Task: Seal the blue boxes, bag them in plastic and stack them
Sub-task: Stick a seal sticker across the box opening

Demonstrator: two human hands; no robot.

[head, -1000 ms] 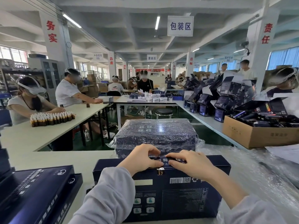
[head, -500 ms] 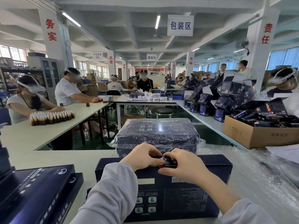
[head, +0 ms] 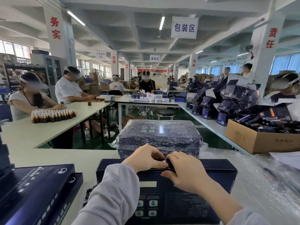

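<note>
Your blue box (head: 194, 200) lies on the tabletop (head: 56, 158) right in front of you, with its long axis running left to right and its printed face up. Your left hand (head: 146, 157) and right hand (head: 183, 172) meet at the middle of its far edge, fingers curled and clamped on it. Just beyond sits a stack of bagged boxes (head: 159, 135). Loose plastic (head: 259, 176) covers the right side, and more dark boxes (head: 35, 192) crowd the left.

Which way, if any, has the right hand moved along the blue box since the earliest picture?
Yes. The right hand slid left along the top edge of the blue box, away from its right end, meeting the left hand.
</note>
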